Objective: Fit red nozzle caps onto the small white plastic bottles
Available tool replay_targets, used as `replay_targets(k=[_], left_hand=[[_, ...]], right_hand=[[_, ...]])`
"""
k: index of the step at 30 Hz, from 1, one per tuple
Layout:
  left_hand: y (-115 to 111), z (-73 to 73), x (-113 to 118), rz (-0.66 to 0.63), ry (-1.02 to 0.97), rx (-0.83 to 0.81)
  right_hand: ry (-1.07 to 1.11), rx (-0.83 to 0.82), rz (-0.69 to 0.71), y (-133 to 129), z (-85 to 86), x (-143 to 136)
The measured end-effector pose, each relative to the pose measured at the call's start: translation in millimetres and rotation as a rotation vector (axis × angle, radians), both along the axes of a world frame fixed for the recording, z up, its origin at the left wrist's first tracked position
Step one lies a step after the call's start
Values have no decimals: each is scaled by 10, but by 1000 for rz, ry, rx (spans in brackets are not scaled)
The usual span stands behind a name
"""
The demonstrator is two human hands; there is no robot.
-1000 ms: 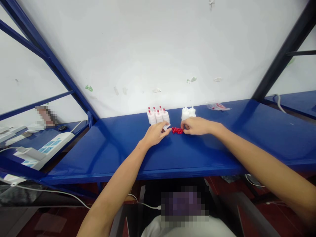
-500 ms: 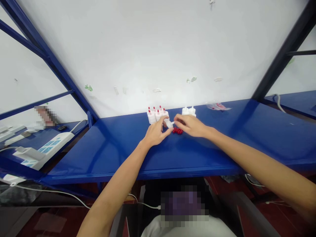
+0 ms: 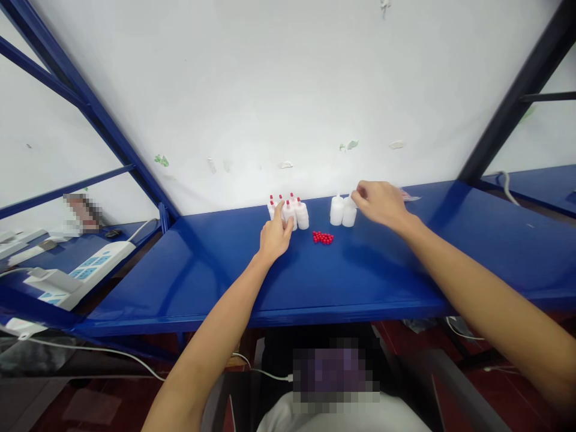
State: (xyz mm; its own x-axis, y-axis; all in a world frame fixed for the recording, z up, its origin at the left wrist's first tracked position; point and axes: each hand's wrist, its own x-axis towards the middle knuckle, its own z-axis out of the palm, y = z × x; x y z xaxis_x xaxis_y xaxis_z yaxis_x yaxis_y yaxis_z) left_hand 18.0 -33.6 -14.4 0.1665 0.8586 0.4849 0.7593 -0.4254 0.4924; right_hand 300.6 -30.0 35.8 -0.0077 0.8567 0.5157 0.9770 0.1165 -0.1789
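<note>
My left hand [image 3: 274, 237] is at a cluster of small white squeeze bottles [image 3: 303, 217] with red tips. Its thumb and index finger close around a front bottle [image 3: 290, 217], partly covering others. Over to the right stand a few white bottles [image 3: 336, 213] without red tips. There the bent fingers of my right hand [image 3: 381, 201] pinch at the nozzle of the front bottle [image 3: 349, 216]; the fingertips hide part of it. On the blue tabletop [image 3: 315, 279] between the two groups lies a small pile of red caps [image 3: 323, 238].
A clear plastic bag [image 3: 410, 197] with something red in it lies behind my right hand. A white wall [image 3: 288, 108] rises behind the table. Blue posts [image 3: 121, 141] frame the left side, where a white power strip [image 3: 96, 264] lies.
Both hands have parted from the tilted bottle they were handling together. My left hand moved left to the red-tipped cluster. My right hand moved right to the bottles without red tips.
</note>
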Motion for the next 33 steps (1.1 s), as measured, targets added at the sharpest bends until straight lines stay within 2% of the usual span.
replay_targets(k=[5,8,14,17,22,28,33], left_hand=[[67,-22,9,-27,-53,-6],[83,-23,14,-1,-51,19],[20,25,32,89,-18,117],[-15,42,40,92,-10,209],[-19,14,33,-40,-28,281],[-32,-15,30,-262,-111,17],[-41,-49,53,-415,-188,-127]], right_hand=[[-45,-61,-13,35,-39,5],[-40,-72,-5,46,-44,11],[-32,-72,3,39,-41,10],[-36,-76,6,35,-41,7],[-40,-80,-8,46,-47,11],[21,-110,-2,65,-76,6],[202,5,-38,13,-20,-33]])
